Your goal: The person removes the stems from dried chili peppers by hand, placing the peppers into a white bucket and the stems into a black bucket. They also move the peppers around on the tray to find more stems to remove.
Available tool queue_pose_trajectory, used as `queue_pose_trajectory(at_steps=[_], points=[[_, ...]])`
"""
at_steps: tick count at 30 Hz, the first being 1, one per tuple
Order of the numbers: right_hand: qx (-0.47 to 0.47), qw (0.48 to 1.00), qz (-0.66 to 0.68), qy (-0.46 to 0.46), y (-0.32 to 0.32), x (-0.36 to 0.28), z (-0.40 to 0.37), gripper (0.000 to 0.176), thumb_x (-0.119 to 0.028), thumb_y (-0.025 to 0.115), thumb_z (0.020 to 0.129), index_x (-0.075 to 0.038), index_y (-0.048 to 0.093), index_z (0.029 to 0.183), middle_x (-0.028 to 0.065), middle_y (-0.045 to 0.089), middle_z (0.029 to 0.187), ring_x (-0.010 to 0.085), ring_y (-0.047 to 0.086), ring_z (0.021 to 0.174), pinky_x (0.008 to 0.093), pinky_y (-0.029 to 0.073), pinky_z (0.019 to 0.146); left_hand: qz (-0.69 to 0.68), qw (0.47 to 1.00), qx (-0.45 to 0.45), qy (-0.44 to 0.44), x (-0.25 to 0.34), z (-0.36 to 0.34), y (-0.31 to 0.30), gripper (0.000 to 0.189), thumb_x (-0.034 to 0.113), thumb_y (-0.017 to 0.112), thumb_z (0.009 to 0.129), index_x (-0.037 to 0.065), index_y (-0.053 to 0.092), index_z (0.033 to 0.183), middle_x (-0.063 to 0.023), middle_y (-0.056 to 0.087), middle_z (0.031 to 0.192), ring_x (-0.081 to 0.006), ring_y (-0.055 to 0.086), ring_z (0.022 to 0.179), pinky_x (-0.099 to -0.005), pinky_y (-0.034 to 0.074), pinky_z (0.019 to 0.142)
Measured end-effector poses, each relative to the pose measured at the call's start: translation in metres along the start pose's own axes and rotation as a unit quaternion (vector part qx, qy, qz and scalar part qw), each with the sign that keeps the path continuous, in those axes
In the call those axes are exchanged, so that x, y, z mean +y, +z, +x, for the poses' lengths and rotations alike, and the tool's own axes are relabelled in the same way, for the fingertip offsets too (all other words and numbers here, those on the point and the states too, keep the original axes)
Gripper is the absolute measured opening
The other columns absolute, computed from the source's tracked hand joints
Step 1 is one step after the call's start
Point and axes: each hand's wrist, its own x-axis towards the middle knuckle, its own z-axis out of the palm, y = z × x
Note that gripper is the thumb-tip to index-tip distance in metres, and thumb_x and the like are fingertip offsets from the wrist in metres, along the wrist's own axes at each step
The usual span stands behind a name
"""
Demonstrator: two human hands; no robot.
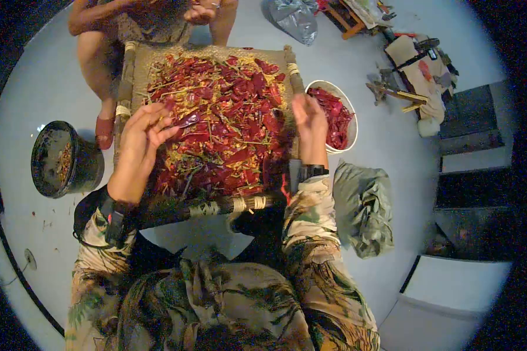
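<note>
My left hand [143, 128] is over the left part of a woven tray [141, 64] with a wooden frame. Its thumb and fingers are pinched on a dark red dried chili pepper [188, 120]. Many dried red chili peppers [237, 155], green stems and yellow seeds cover the weave beneath. Above the tray's right rail, my right hand [310, 117] is raised, fingers stretched out and nothing visible in them. Close to its right stands a white bucket [352, 126] holding red chili pieces [334, 111].
Opposite me sits another person [152, 26], hands above the tray's far edge. A black bucket [88, 169] with scraps stands at left. Grey-green cloth [363, 207] lies at right. Farther off are a grey plastic bag [295, 20] and a cluttered low table [416, 67].
</note>
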Motion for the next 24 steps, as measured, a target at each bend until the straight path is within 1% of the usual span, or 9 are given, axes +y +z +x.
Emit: queue_pose_trajectory(at_steps=[1, 3, 6, 7, 9, 10, 17, 21, 24], points=[[0.026, 0.995, -0.022, 0.095, 0.017, 0.007, 0.005, 0.034, -0.023, 0.056, 0.089, 0.006, 0.055, 0.106, 0.0165, 0.063, 0.098, 0.0238, 0.062, 0.087, 0.034, 0.054, 0.078, -0.003, 1.0, 0.006, -0.002, -0.001, 0.002, -0.003, 0.022, 0.015, 0.054, 0.087, 0.004, 0.055, 0.105, -0.0069, 0.058, 0.095, -0.0175, 0.056, 0.083, -0.0364, 0.053, 0.074], [-0.073, 0.974, -0.178, 0.118, 0.049, 0.022, -0.011, 0.035, -0.022, 0.059, 0.089, 0.003, 0.056, 0.113, 0.0101, 0.063, 0.097, 0.0212, 0.062, 0.086, 0.0326, 0.052, 0.077, -0.01, 1.0, 0.014, -0.006, -0.005, 0.007, -0.01, 0.022, 0.016, 0.054, 0.087, 0.005, 0.055, 0.105, -0.0053, 0.058, 0.094, -0.0174, 0.056, 0.082, -0.0361, 0.053, 0.073], [-0.228, 0.804, -0.544, -0.071, 0.073, 0.055, -0.034, 0.03, -0.021, 0.063, 0.083, -0.001, 0.063, 0.105, 0.0124, 0.067, 0.097, 0.0232, 0.063, 0.09, 0.0342, 0.049, 0.078, 0.019, 1.0, 0.01, -0.017, -0.004, 0.006, -0.011, 0.021, 0.017, 0.054, 0.087, 0.005, 0.056, 0.105, -0.0034, 0.058, 0.094, -0.0141, 0.056, 0.08, -0.032, 0.053, 0.069], [-0.262, 0.767, -0.582, -0.068, 0.087, 0.05, -0.048, 0.038, -0.018, 0.063, 0.08, -0.001, 0.057, 0.113, 0.0196, 0.062, 0.104, 0.0336, 0.059, 0.097, 0.0398, 0.048, 0.083, 0.029, 0.999, 0.007, -0.02, -0.002, 0.004, -0.008, 0.021, 0.017, 0.053, 0.088, 0.005, 0.056, 0.104, -0.0032, 0.058, 0.094, -0.0133, 0.056, 0.08, -0.0307, 0.053, 0.069], [-0.291, 0.756, -0.562, -0.167, 0.09, 0.074, -0.061, 0.044, -0.017, 0.063, 0.08, -0.002, 0.051, 0.12, 0.0208, 0.058, 0.113, 0.0373, 0.056, 0.104, 0.0412, 0.046, 0.087, 0.039, 0.999, 0.026, -0.023, -0.001, 0.0, -0.002, 0.022, 0.017, 0.052, 0.088, 0.004, 0.056, 0.105, -0.0031, 0.058, 0.092, -0.0114, 0.056, 0.075, -0.0268, 0.052, 0.065], [-0.311, 0.737, -0.586, -0.132, 0.09, 0.076, -0.066, 0.047, -0.016, 0.063, 0.079, -0.003, 0.048, 0.122, 0.0203, 0.054, 0.12, 0.0361, 0.053, 0.109, 0.042, 0.045, 0.09, 0.049, 0.998, 0.03, -0.024, -0.001, 0.001, -0.003, 0.022, 0.017, 0.052, 0.088, 0.004, 0.056, 0.105, -0.003, 0.058, 0.091, -0.0114, 0.056, 0.074, -0.0265, 0.052, 0.065], [-0.4, 0.604, -0.627, -0.285, 0.125, 0.094, -0.081, 0.047, -0.012, 0.063, 0.079, -0.008, 0.047, 0.123, 0.016, 0.049, 0.127, 0.0349, 0.049, 0.112, 0.0409, 0.045, 0.09, 0.062, 0.997, 0.042, -0.008, -0.002, 0.003, -0.003, 0.019, 0.014, 0.051, 0.088, 0.002, 0.055, 0.102, -0.003, 0.057, 0.083, -0.0101, 0.055, 0.068, -0.0248, 0.052, 0.059], [-0.378, 0.586, -0.666, -0.266, 0.133, 0.122, -0.074, 0.048, -0.011, 0.062, 0.079, -0.008, 0.046, 0.124, 0.0165, 0.048, 0.126, 0.0347, 0.052, 0.102, 0.0421, 0.046, 0.084, 0.046, 0.999, 0.023, 0.007, -0.003, 0.002, -0.001, 0.015, 0.013, 0.051, 0.088, 0.002, 0.053, 0.099, -0.0024, 0.056, 0.08, -0.0093, 0.054, 0.066, -0.0236, 0.05, 0.057], [-0.37, 0.573, -0.704, -0.199, 0.13, 0.116, -0.072, 0.044, -0.017, 0.064, 0.078, -0.008, 0.049, 0.119, 0.0158, 0.055, 0.112, 0.0347, 0.055, 0.094, 0.0418, 0.047, 0.079, 0.039, 0.999, 0.009, 0.007, -0.004, 0.004, -0.003, 0.015, 0.014, 0.052, 0.088, 0.003, 0.054, 0.099, -0.0018, 0.056, 0.08, -0.0089, 0.054, 0.066, -0.0231, 0.05, 0.058]])
